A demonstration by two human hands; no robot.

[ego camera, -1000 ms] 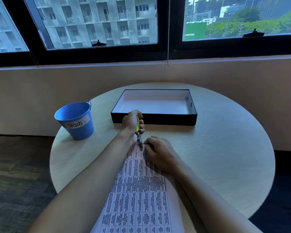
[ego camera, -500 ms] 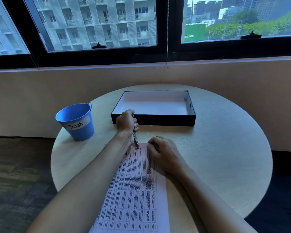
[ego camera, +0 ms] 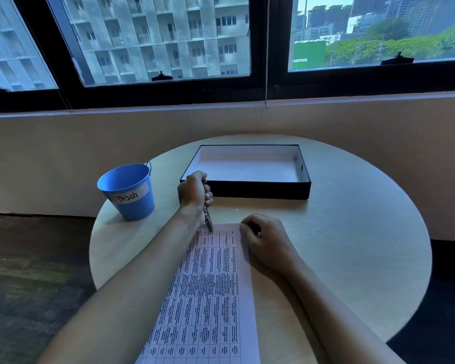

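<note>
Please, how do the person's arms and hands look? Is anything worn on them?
The left forearm and the right forearm are bare up to the frame's edge, with no sleeves in view. The left hand and the right hand wear no gloves. On the sides that show, I see no watch, bracelet, ring or marking.

Bucket [ego camera: 128, 191] left of box [ego camera: 258, 189], sheet [ego camera: 210, 292] before.

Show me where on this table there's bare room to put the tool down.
Widest bare patch: the table right of the right hand, out to the rim. A narrower strip lies between the black tray and the sheet. Crowded: the blue bucket, the left hand gripping the metal tool, and the tray's corner sit close together.
</note>
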